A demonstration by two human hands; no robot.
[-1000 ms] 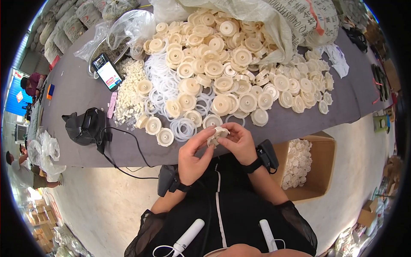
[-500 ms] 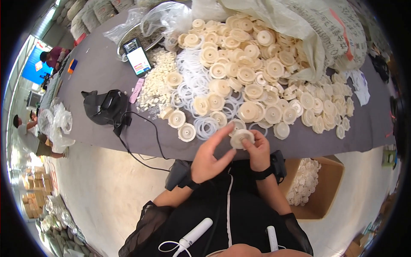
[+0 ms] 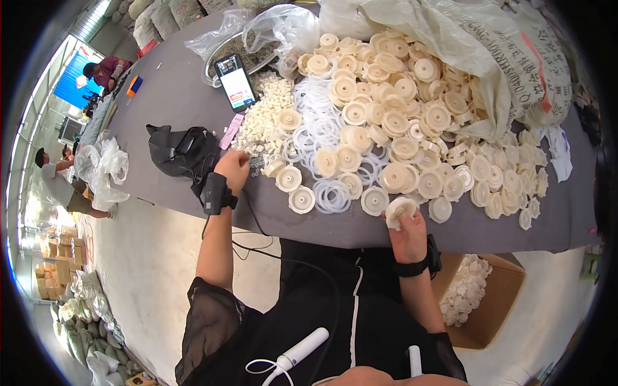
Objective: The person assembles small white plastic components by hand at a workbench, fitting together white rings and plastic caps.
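Note:
In my right hand [image 3: 410, 238] I hold a round cream plastic cap [image 3: 400, 211] by its rim, just above the table's front edge. My left hand [image 3: 233, 170] reaches out to the left with its fingers bent down at a patch of tiny clear-grey rings [image 3: 257, 165]. Its fingertips are closed together, and whatever they pinch is too small to make out. Beside those rings lies a heap of small cream plastic pieces [image 3: 267, 106]. White flexible rings [image 3: 331, 196] lie in a pile to the right of it. A large mound of cream round caps [image 3: 386, 96] covers the middle and right.
A phone [image 3: 235, 83], a pink slip [image 3: 231, 131] and a black cap [image 3: 183, 154] with a cable lie at the left. A woven sack [image 3: 515, 58] stands behind the mound. Below the table's edge is a cardboard box [image 3: 499, 302] of white parts. Other people [image 3: 106, 71] are far left.
My left hand has left the cap and moved left to the tiny rings. My right hand still holds the cap, now a little to the right. The whole view has shifted slightly.

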